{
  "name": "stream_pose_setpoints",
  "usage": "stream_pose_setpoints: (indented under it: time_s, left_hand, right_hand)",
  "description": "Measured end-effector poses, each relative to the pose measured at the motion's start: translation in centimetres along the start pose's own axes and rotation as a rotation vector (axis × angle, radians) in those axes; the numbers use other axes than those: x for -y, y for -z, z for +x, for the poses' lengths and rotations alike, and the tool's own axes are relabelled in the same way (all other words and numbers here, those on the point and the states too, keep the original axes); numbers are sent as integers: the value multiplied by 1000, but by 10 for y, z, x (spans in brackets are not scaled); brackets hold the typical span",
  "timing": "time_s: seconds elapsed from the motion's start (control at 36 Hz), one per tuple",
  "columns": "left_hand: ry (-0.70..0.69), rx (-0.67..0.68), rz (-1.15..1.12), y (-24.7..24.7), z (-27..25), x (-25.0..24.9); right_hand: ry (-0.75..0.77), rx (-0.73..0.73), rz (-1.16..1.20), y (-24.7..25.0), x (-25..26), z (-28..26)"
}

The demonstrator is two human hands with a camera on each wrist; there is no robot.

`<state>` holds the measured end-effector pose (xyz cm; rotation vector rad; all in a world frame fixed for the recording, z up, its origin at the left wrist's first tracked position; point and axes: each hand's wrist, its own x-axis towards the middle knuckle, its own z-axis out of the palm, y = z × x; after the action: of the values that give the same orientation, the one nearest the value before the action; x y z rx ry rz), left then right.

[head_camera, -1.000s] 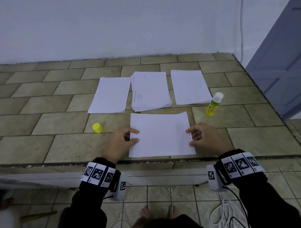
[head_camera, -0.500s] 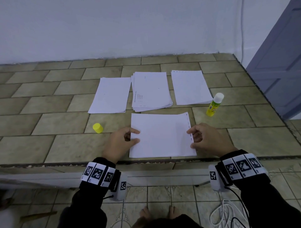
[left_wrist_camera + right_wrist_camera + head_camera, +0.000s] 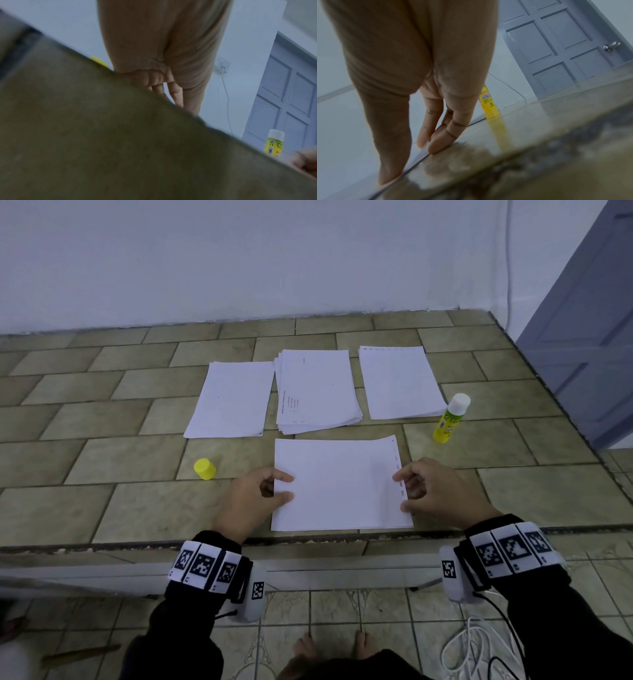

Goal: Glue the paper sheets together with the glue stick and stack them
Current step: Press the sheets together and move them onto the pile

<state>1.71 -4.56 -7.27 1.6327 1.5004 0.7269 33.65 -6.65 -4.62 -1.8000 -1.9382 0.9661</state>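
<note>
A white sheet [image 3: 339,484] lies crosswise near the front edge of the tiled table [image 3: 102,501], its far right corner slightly raised. My left hand [image 3: 288,487] rests thumb and forefinger on the sheet's left edge. My right hand [image 3: 400,491] touches the punched right edge; its fingers [image 3: 436,135] reach down almost straight to the surface. The glue stick [image 3: 450,419] stands upright and uncapped, beyond my right hand, and shows too in the wrist views [image 3: 274,144] [image 3: 488,105]. Its yellow cap [image 3: 204,469] sits left of my left hand.
Behind the sheet lie a single sheet [image 3: 229,400] at the left, a thicker paper stack [image 3: 317,390] in the middle and another sheet [image 3: 399,383] at the right. A wall backs the table; a grey door [image 3: 589,337] stands at the right. White cable [image 3: 466,648] lies on the floor.
Both hands stay at the sheet's side edges. The right hand's fingers have shifted slightly along the punched edge; the sheet lies much as before.
</note>
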Motion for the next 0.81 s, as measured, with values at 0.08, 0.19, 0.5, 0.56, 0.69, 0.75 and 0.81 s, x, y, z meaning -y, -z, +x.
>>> stream_pose_setpoints:
  time_s: [0.08, 0.19, 0.5, 0.56, 0.69, 0.75, 0.81]
  left_hand:
    - [6, 4, -8, 0, 1, 1]
    - [-3, 0, 15, 0, 1, 1]
    - [-13, -6, 23, 0, -3, -7]
    - [-9, -10, 27, 1, -3, -7]
    - [-50, -11, 213, 1, -3, -9]
    - [-57, -11, 352, 1, -3, -10]
    - [-91, -1, 520, 1, -2, -11]
  right_hand:
    - [-1, 3, 0, 0, 0, 1]
    - [0, 9, -1, 1, 0, 1]
    - [13, 16, -8, 2, 3, -3]
    - [15, 20, -19, 3, 4, -4]
    - [8, 42, -83, 1, 6, -6]
    - [-6, 58, -118, 0, 7, -6]
    - [-28, 73, -214, -1, 10, -6]
